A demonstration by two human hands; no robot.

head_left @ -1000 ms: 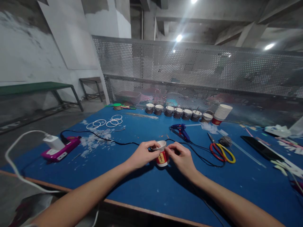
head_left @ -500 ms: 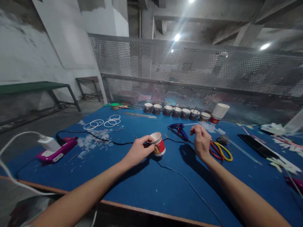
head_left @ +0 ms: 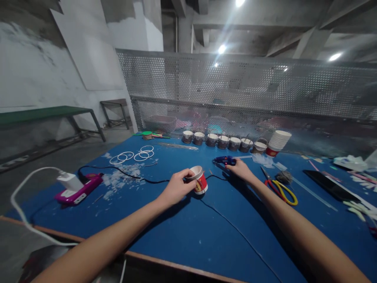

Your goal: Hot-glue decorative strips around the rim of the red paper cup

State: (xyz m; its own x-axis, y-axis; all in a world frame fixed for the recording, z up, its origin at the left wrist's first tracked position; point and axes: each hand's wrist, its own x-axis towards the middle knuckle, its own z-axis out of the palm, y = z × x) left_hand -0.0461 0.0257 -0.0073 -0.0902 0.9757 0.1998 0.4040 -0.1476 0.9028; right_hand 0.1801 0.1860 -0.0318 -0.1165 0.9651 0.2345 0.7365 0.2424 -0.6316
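Note:
My left hand (head_left: 178, 186) is closed on a red and white paper cup (head_left: 202, 184), thumb and fingers at its rim and side. The cup stands on the blue table, tilted slightly. From its base a thin grey cord (head_left: 232, 225) trails toward the front right. My right hand (head_left: 240, 169) is closed around the handle of a blue hot glue gun (head_left: 224, 160), whose nozzle points left. Its fingers hide most of the handle. Red and yellow scissors (head_left: 281, 188) lie to the right of that hand, beside a ball of grey yarn (head_left: 284, 177).
Several grey-wrapped cups (head_left: 212, 140) line the back, with a stack of paper cups (head_left: 278, 142) at their right. White rings (head_left: 121, 158) and scraps lie left, near a purple power strip (head_left: 79, 190). A black phone (head_left: 330, 184) lies right. A perforated metal screen (head_left: 235, 90) stands behind.
My right hand has moved forward and left onto the glue gun and closed on its handle. The left hand still holds the cup. The view has shifted slightly.

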